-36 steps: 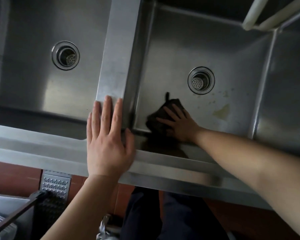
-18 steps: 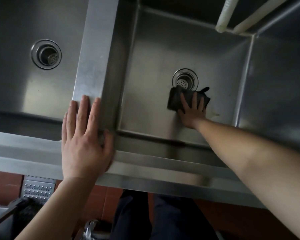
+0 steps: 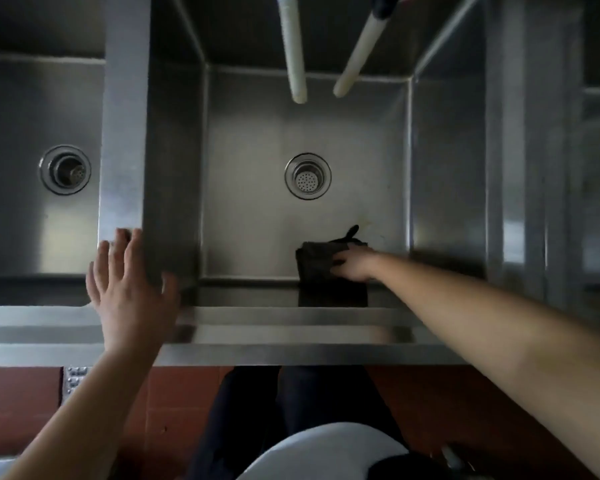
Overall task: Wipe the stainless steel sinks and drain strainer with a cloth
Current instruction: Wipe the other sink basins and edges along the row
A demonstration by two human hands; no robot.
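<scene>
A person's right hand (image 3: 352,265) presses a dark cloth (image 3: 321,263) flat against the floor of the middle sink (image 3: 257,220), near its front wall and well short of the drain strainer (image 3: 307,176). The grip is fingers spread over the cloth's right side, not pinching. The left hand (image 3: 129,289), open and empty, braces on the counter (image 3: 291,341) rim. The cloth looks soft, light and limp, best handled under a flat palm. Folded roughly square, it shows no clear long axis; one loose corner points toward the back.
</scene>
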